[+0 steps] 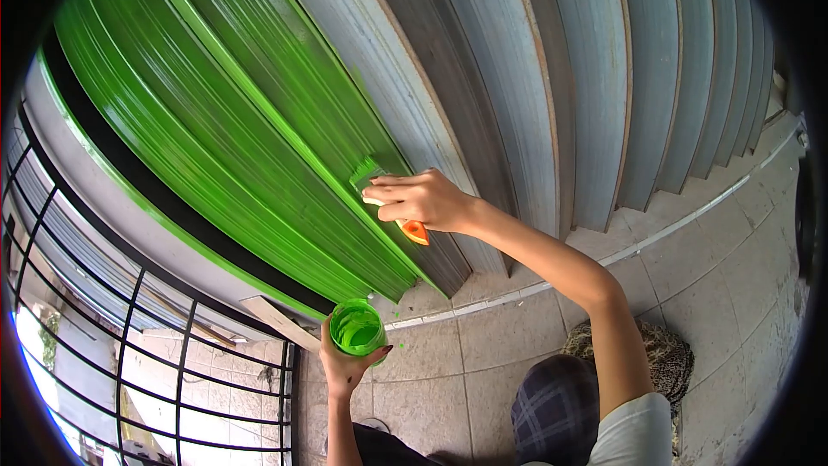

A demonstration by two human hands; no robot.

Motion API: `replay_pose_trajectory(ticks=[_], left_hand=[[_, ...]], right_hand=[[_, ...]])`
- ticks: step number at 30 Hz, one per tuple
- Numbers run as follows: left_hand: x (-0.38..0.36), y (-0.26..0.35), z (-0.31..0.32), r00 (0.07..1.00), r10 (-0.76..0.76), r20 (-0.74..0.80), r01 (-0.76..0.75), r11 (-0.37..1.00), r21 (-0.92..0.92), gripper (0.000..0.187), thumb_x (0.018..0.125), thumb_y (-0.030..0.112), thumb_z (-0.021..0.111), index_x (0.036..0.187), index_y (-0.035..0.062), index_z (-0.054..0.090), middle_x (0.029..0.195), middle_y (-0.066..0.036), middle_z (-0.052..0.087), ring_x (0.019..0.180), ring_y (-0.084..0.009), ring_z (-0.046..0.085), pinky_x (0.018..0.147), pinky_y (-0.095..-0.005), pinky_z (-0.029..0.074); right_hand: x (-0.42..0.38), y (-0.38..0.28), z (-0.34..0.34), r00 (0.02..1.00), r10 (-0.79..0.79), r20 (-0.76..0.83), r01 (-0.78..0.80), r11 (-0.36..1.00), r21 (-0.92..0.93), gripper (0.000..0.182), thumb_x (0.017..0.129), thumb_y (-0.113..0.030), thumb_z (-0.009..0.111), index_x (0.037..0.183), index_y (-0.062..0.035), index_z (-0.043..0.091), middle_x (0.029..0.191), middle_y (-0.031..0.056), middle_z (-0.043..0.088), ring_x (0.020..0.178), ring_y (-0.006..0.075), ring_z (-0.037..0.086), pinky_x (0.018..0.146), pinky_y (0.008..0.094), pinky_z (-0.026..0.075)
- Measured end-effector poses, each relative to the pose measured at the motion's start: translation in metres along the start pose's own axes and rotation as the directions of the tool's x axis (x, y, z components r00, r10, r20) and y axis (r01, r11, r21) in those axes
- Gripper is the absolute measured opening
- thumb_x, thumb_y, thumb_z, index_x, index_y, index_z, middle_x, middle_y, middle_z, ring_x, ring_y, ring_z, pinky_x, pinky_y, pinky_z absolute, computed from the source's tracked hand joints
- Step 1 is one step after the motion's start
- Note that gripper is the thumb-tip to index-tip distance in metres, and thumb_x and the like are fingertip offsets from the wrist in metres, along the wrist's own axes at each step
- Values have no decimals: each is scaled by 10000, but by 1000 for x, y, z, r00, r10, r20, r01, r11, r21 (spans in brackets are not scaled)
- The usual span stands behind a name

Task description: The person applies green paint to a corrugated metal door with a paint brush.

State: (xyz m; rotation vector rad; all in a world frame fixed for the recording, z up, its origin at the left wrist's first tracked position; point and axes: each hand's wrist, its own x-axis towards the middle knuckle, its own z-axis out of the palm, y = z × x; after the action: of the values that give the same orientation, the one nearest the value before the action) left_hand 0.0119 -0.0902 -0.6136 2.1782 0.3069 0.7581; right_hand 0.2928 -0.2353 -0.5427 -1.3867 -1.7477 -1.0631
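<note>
My right hand (427, 200) is closed around a paintbrush (373, 174) with an orange-tipped handle. The green bristles touch a folded metal shutter (483, 78) beside its painted part. Glossy green paint (190, 78) covers the panels on the left, while those to the right are bare grey. Lower down, my left hand (343, 364) holds an open round container (359, 328) of green paint, its fingers wrapped round the sides. The container stays near the bottom edge of the painted panels, below and left of the brush.
A black metal grille (129, 328) stands at the lower left, with a flat strip (280, 324) beside it. Floor tiles (423, 362) carry small green spots near a pale floor track (535, 287). Patterned cloth (668, 362) lies behind my right arm.
</note>
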Motion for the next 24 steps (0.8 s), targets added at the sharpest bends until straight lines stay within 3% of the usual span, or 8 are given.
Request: replay_pose_trajectory(ticks=[2, 7, 10, 13, 16, 18, 23, 24], left_hand=[[1, -3, 0, 1000, -19, 5, 19, 1000, -1, 830, 526, 156, 924, 1202, -27, 478, 1064, -131, 652, 972, -209, 640, 880, -339, 513], [0, -11, -1, 1000, 7, -12, -7, 1000, 23, 839, 525, 187, 934, 1195, -31, 477, 1052, -140, 660, 955, -210, 650, 860, -331, 520], [-1, -6, -2, 1000, -17, -16, 17, 1000, 5, 845, 522, 190, 935, 1198, -31, 477, 1058, -140, 657, 957, -210, 648, 861, -328, 519], [0, -5, -2, 1000, 4, 3, -4, 999, 41, 851, 522, 187, 935, 1202, -32, 475, 1064, -141, 655, 965, -208, 646, 864, -331, 517], [-2, -7, -3, 1000, 20, -10, -20, 999, 37, 854, 519, 185, 936, 1204, -32, 476, 1059, -141, 656, 968, -208, 643, 864, -336, 516], [-5, -4, -2, 1000, -10, -8, 10, 1000, 5, 857, 515, 187, 938, 1204, -30, 476, 1055, -140, 656, 965, -208, 641, 864, -337, 515], [-3, -9, -3, 999, -34, 10, 33, 999, 9, 863, 512, 193, 940, 1204, -28, 476, 1049, -138, 656, 952, -206, 638, 859, -336, 515], [-4, -8, -3, 999, -36, 11, 36, 999, 20, 863, 512, 194, 940, 1204, -28, 476, 1050, -138, 656, 950, -206, 638, 858, -335, 516]], right_hand=[[-19, -6, 17, 988, 20, -152, -26, 999, -34, 63, 759, -76, 651, 742, -129, 619, 1142, 1, 660, 1060, 183, 649, 632, 261, 598], [-141, -41, 95, 975, 141, 169, -143, 990, 0, 71, 792, -105, 671, 750, -161, 682, 1206, -30, 625, 1110, 172, 621, 679, 233, 616], [-180, -57, 107, 943, 84, 322, -83, 996, -17, 64, 779, -79, 664, 761, -140, 669, 1173, -32, 628, 1065, 142, 639, 660, 224, 610], [-185, -68, 96, 637, 104, 764, -255, 963, 82, 54, 765, -62, 649, 768, -115, 644, 1139, -32, 629, 1021, 117, 646, 639, 236, 606], [-167, -48, 96, 818, 53, 573, -103, 993, 56, 44, 755, -71, 643, 761, -104, 615, 1127, -26, 631, 995, 123, 647, 639, 263, 603], [-111, -26, 75, 970, 52, 239, -85, 988, 126, 31, 765, -108, 635, 742, -110, 616, 935, -3, 654, 857, 149, 664, 550, 281, 566], [-56, -23, 31, 984, 68, -165, -78, 996, -52, 47, 781, -113, 648, 740, -127, 629, 1128, 29, 658, 1051, 187, 648, 657, 269, 605], [-63, -26, 37, 988, 86, -131, -90, 996, -24, 45, 783, -112, 650, 744, -124, 632, 1152, 31, 651, 1076, 186, 636, 676, 269, 607]])
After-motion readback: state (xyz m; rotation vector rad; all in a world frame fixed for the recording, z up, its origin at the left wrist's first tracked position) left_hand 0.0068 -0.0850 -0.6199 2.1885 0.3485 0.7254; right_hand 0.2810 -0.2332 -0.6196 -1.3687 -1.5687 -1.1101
